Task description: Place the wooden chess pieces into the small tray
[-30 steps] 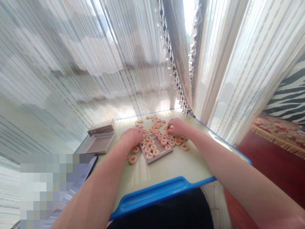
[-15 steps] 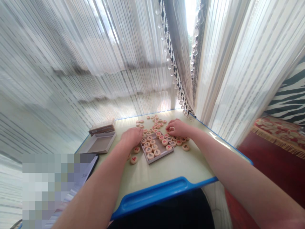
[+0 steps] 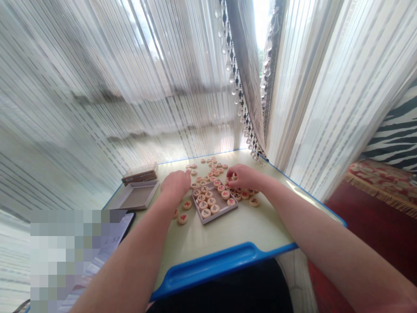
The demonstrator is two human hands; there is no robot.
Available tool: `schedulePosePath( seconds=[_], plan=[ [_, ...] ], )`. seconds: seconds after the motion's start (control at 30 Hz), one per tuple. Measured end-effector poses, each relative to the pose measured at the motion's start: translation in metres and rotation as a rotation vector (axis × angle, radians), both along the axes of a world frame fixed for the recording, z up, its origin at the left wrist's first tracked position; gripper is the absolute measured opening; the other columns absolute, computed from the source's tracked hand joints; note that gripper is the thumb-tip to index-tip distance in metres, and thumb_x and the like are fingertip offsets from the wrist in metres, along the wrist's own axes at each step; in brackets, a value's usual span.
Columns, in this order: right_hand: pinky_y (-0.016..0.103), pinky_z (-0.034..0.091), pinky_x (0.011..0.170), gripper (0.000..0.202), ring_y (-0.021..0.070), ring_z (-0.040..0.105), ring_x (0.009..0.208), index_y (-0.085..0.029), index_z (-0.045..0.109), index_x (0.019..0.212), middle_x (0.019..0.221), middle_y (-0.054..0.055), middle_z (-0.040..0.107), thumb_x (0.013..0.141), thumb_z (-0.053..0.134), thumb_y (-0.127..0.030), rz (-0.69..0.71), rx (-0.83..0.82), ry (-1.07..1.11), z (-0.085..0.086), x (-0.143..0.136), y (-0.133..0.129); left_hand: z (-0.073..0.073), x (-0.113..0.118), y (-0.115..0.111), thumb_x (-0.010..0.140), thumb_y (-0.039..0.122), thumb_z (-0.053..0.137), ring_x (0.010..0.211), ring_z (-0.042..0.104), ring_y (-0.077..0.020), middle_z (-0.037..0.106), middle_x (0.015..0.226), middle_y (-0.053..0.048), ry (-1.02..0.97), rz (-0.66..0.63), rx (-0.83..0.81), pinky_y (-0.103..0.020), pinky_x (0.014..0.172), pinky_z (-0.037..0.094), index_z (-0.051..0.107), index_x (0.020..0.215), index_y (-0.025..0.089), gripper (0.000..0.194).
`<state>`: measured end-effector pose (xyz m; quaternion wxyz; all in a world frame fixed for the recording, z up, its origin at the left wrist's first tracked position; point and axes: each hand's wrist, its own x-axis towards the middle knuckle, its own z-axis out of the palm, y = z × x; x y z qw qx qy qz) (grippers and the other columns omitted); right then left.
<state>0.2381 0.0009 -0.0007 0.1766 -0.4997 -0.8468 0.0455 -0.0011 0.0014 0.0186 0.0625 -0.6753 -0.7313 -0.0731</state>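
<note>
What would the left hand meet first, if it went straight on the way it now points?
Most likely a loose round game piece on the table, just beyond the left hand, though depth is hard to judge from this view.

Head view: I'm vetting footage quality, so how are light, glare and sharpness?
Head view: backlight through white striped sheer curtains; head view: glare along the right of the pale-green tabletop; head view: far round beige game pieces too soft to read.
</note>
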Motion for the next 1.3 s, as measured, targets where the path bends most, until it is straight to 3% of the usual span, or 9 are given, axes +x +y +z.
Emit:
schedulePosePath(
  seconds=[0.5, 0.7, 0.97, 1.3],
  plan=[
    [0.025, 0.042, 0.067, 0.018, 0.0177, 0.059, 0.079, -0.021, 0.063, 0.083, 0.087, 0.003, 0.067, 0.071, 0.056, -0.033, 0.04, -0.014, -0.009, -0.007, -0.006, -0.002, -0.006, 0.008, -0.001, 0.085, 0.049, 0.02, 0.085, 0.062, -0.0248, 0.068, 0.089, -0.01, -0.154, -0.181, -0.041, -0.032, 0.069, 0.046, 0.066, 0.088, 0.016, 0.057],
    [0.023, 0.041, 0.063, 0.02, 0.0156, 0.058, 0.075, -0.021, 0.062, 0.086, 0.087, 0.002, 0.067, 0.07, 0.056, -0.031, 0.042, -0.041, 0.009, -0.009, -0.007, -0.001, -0.007, 0.007, 0.002, 0.084, 0.049, 0.024, 0.075, 0.063, -0.0224, 0.069, 0.078, -0.008, -0.218, -0.174, -0.043, -0.03, 0.065, 0.046, 0.066, 0.083, 0.016, 0.054],
    [0.022, 0.039, 0.061, 0.021, 0.0149, 0.057, 0.071, -0.021, 0.062, 0.086, 0.086, 0.002, 0.067, 0.07, 0.057, -0.033, 0.037, -0.064, 0.016, -0.01, -0.006, 0.0, -0.017, 0.001, 0.013, 0.084, 0.046, 0.025, 0.041, 0.056, -0.0143, 0.066, 0.062, -0.004, -0.433, -0.149, -0.099, -0.027, 0.05, 0.045, 0.062, 0.069, 0.016, 0.05],
    [0.023, 0.039, 0.063, 0.022, 0.0155, 0.056, 0.073, -0.02, 0.063, 0.088, 0.088, 0.004, 0.066, 0.071, 0.056, -0.032, 0.044, -0.062, -0.002, -0.006, -0.008, -0.002, -0.017, 0.0, 0.015, 0.083, 0.048, 0.031, 0.041, 0.058, -0.0156, 0.066, 0.062, -0.007, -0.627, -0.069, -0.136, -0.026, 0.045, 0.047, 0.062, 0.074, 0.014, 0.047]
  ],
)
